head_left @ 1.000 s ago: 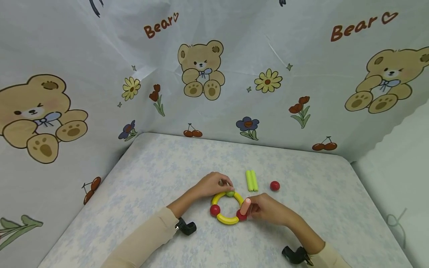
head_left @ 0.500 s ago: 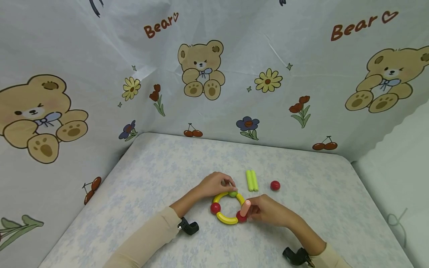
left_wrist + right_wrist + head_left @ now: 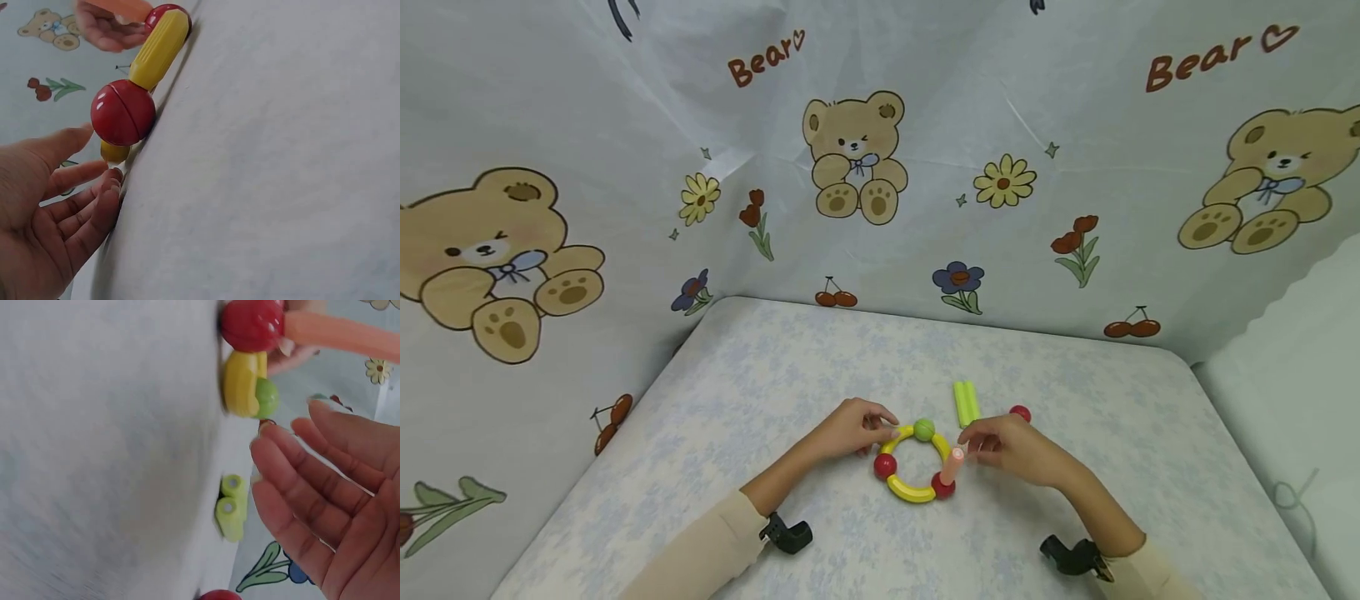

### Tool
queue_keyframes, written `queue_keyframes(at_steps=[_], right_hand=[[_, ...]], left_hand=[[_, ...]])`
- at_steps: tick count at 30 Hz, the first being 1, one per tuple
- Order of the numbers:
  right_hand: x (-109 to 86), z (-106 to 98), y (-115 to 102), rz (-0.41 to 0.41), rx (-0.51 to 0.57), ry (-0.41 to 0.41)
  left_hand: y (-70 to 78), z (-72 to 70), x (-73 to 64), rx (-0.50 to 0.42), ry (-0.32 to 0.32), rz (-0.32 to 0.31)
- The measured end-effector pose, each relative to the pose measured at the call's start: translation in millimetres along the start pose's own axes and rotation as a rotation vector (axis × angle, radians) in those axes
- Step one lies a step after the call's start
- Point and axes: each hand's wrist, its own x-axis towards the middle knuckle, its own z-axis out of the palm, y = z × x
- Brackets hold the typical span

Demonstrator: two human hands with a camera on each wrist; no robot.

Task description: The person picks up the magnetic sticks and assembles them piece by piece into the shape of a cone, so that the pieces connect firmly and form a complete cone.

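On the table lies a ring of curved yellow rods (image 3: 912, 492) joined by a green ball (image 3: 924, 429), a left red ball (image 3: 885, 466) and a right red ball (image 3: 943, 486). A peach rod (image 3: 952, 467) rises at a tilt from the right red ball. My left hand (image 3: 853, 427) is at the ring's upper left, fingertips by a yellow rod; whether they touch it I cannot tell. Thumb and fingers stand apart in the left wrist view. My right hand (image 3: 337, 494) is just right of the peach rod, fingers loosely extended, holding nothing.
Behind the ring, two light-green rods (image 3: 966, 404) lie side by side. A loose red ball (image 3: 1020, 413) sits behind my right hand, partly covered by it. A bear-printed cloth (image 3: 895, 250) hangs along the table's back edge.
My left hand has left the green ball and shifted left and nearer. My right hand has let go of the peach rod and drawn slightly up and right; the rod stays on the red ball.
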Motion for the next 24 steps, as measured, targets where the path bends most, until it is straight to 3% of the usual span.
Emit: queue_keyframes(at_steps=[8,15,20,24], right_hand=[[13.7,-17.8,13.1,0.123,-0.050,0.245],[34.2,-16.3,28.3,0.230,-0.126,0.376],[46.1,-14.3,36.1,0.247,-0.168,0.425],[55.3,-13.2,39.6,0.245,-0.183,0.396]], left_hand=[[-0.8,9.4,-8.2,-0.082,0.054,-0.020],[-12.0,13.0,-7.2,-0.110,0.068,-0.029],[-14.1,14.5,-5.7,-0.128,0.063,-0.023],[-14.1,14.3,-6.7,-0.137,0.069,-0.029]])
